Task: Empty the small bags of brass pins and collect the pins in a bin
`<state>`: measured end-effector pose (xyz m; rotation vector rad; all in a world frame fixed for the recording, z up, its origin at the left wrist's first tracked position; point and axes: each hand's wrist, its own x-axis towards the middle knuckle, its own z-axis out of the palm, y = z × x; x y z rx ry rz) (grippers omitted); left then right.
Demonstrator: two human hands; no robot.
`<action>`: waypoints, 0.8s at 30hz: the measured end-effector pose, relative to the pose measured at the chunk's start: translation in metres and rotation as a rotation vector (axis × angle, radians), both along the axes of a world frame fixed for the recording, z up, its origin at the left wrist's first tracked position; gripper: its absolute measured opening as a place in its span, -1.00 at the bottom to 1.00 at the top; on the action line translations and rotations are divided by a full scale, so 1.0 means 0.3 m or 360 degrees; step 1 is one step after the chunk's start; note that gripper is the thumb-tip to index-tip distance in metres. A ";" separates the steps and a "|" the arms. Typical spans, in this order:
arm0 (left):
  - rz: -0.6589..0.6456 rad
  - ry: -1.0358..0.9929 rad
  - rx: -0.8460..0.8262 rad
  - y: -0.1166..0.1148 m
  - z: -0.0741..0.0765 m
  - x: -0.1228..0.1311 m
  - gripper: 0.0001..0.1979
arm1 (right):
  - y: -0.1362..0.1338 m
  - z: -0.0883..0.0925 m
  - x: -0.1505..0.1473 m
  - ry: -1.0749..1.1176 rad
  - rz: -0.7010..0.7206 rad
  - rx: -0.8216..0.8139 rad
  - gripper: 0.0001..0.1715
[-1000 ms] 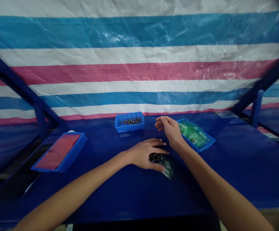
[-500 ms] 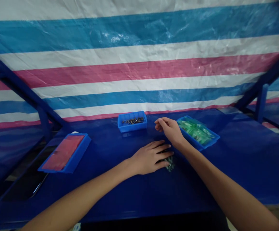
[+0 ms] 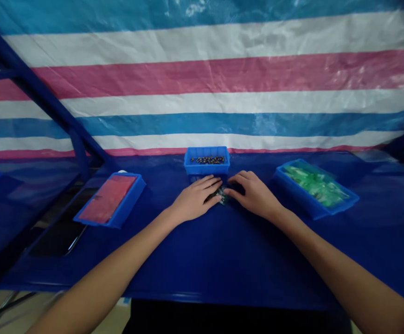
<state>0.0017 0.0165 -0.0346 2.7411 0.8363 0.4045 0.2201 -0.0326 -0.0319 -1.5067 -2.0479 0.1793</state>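
Observation:
A small heap of shiny dark-and-pale pieces (image 3: 222, 196) lies on the blue tabletop; their kind is too blurred to tell. My left hand (image 3: 195, 198) rests palm down at the left side of the heap, fingers stretched out and partly covering it. From the right, my right hand (image 3: 256, 194) reaches in with thumb and fingers curved apart, the thumb tip at the edge of the pieces. Just behind the hands stands a blue bin (image 3: 207, 170) with several small brass-and-dark metal parts (image 3: 210, 160) in it.
To the left, a blue bin (image 3: 132, 200) holds red flat sheets or packets (image 3: 107, 198), with a dark phone-like slab (image 3: 54, 239) beside it. At right, another blue bin (image 3: 301, 197) contains green-and-clear plastic packets (image 3: 318, 185). Striped sheeting (image 3: 222, 74) hangs behind the table.
My right hand has come down from beside the green packets' bin to the heap. The heap and my left hand now sit closer to the metal parts' bin. The view has shifted.

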 end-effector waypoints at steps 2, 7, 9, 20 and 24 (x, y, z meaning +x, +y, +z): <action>0.0025 -0.0059 -0.0061 -0.007 0.000 -0.007 -0.47 | -0.007 -0.009 -0.016 -0.0085 0.0016 -0.0018 -0.55; 0.0032 -0.0242 -0.0192 -0.006 0.010 -0.030 -0.47 | -0.022 -0.010 -0.052 -0.0057 0.0035 -0.0120 -0.63; -0.0008 -0.0269 -0.0233 -0.001 0.015 -0.039 -0.44 | -0.028 -0.007 -0.067 0.0000 0.0061 -0.0195 -0.71; -0.0009 0.0002 -0.0138 -0.002 0.019 -0.061 -0.19 | -0.013 0.032 -0.015 0.1028 0.0222 -0.0727 -0.77; -0.0031 0.0052 -0.0075 -0.004 0.009 -0.058 -0.42 | -0.006 0.041 -0.004 0.0986 0.0086 -0.0556 -0.77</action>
